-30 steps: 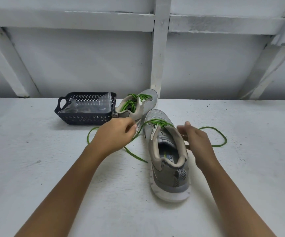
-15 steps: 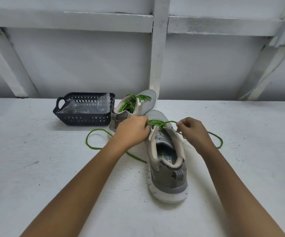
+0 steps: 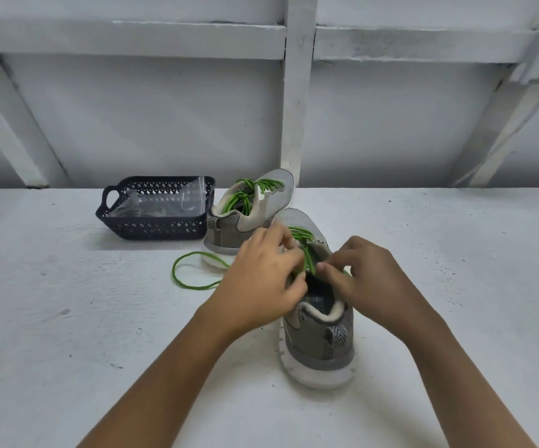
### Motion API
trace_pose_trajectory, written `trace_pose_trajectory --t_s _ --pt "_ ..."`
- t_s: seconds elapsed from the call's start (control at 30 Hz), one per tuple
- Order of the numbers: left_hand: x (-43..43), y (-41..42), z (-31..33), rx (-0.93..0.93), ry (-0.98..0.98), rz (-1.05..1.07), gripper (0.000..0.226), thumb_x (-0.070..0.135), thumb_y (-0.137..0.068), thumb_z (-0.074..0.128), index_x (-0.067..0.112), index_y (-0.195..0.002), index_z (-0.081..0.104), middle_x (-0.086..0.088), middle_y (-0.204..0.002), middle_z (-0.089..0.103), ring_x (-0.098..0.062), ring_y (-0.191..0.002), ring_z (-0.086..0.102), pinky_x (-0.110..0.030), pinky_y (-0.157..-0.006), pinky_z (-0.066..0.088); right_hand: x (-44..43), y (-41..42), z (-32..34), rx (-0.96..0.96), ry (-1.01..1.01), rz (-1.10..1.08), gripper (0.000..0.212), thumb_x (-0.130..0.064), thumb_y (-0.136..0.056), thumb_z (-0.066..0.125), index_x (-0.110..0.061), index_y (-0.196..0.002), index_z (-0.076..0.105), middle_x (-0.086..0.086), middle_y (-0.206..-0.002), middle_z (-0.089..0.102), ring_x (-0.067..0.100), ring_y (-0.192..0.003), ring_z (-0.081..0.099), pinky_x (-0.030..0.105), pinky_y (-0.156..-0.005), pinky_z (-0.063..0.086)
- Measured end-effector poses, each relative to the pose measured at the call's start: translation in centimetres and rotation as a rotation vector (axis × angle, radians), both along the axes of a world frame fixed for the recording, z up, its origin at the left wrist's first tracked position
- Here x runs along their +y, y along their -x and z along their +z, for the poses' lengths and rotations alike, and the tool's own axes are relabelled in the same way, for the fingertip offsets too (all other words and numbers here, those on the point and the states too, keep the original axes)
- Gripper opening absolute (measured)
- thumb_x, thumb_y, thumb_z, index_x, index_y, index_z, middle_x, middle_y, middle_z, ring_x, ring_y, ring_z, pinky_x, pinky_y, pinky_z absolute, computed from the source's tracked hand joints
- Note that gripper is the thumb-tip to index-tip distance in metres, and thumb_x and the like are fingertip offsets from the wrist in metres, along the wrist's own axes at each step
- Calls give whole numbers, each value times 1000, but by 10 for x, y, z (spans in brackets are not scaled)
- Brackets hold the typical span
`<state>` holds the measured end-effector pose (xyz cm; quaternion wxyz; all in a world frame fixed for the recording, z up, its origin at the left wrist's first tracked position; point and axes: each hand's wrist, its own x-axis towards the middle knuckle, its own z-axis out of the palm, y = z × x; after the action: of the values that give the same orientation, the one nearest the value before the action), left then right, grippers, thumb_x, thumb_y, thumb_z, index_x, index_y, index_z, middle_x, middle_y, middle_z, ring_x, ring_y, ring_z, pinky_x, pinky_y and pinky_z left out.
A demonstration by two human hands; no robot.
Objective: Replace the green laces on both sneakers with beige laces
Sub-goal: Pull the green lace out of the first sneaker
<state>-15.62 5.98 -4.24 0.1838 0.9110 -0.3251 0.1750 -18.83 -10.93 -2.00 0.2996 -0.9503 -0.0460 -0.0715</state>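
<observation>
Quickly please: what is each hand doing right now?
Left hand: pinches the green lace of the near sneaker.
Right hand: pinches the same lace.

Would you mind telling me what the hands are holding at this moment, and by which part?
The left hand and right hand each pinch the green lace of the nearer sneaker at its topmost crossings, beside the shoe's opening.

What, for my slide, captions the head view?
Left hand and right hand pinch the green cord lace on the near grey mesh sneaker.
</observation>
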Motion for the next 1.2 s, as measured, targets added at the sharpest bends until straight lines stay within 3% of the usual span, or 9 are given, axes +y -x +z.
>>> trace_pose_trajectory --t_s 0.17,0.27,0.33,0.43,0.53,0.67,0.83,1.03,1.2 --pt "3 1 -1 250 149 40 40 44 -81 62 24 -113 48 4 -114 40 -15 -110 43 -30 -88 39 -5 -14 4 -82 -146 -72 18 -28 -91 55 -20 -82 69 -4 -83 58 2 -70 51 6 -62 34" --pt "-3 2 -5 455 306 108 54 33 -82 66 29 -125 33 7 -122 35 -8 -118 40 -22 -88 33 -14 -47 -4 -17 -299 -140 16 -24 -91 56 -16 -84 67 -1 -75 65 14 -71 58 26 -66 45" --pt "-6 2 -10 549 381 165 65 32 -81 65 31 -134 28 5 -131 33 -9 -122 39 -23 -94 33 -18 -66 -12 109 -297 -108 12 -21 -90 59 -15 -85 68 0 -72 65 18 -70 59 28 -62 48" --pt "-9 2 -14 657 436 254 73 39 -74 58 31 -141 29 3 -141 33 -12 -129 38 -27 -99 34 -15 -80 -17 222 -253 -51 13 -18 -88 63 -9 -85 71 4 -63 61 14 -55 54 13 -45 42" --pt "-11 4 -13 643 440 282 61 27 -82 58 27 -140 37 3 -140 37 -10 -128 37 -21 -91 29 -10 -85 -11 222 -188 -25 11 -13 -87 64 -10 -80 71 3 -56 57 10 -48 50 9 -35 31" --pt "-13 6 -14 628 479 277 52 22 -84 57 26 -134 44 3 -134 41 -7 -118 40 -19 -86 27 -6 -91 -10 244 -108 19 17 -3 -86 55 -9 -79 68 7 -62 58 12 -47 49 10 -36 34" --pt "-14 8 -16 614 522 297 53 21 -84 57 23 -136 45 4 -135 43 -7 -120 40 -18 -89 29 -5 -98 -9 261 62 106 18 -6 -94 40 -7 -94 58 0 -72 53 11 -52 47 9 -34 31" --pt "-15 8 -16 616 527 305 52 21 -84 58 23 -135 46 4 -134 44 -9 -119 42 -20 -88 30 0 -106 -21 157 22 51 10 -17 -100 36 -11 -99 45 11 -91 57 26 -70 55 22 -49 39" --pt "-15 7 -18 619 550 301 54 22 -84 58 23 -136 45 5 -134 43 -3 -109 41 -21 -90 32 -10 -100 -20 204 -226 -30 23 -25 -97 50 -5 -87 57 2 -64 58 10 -50 55 10 -39 40"
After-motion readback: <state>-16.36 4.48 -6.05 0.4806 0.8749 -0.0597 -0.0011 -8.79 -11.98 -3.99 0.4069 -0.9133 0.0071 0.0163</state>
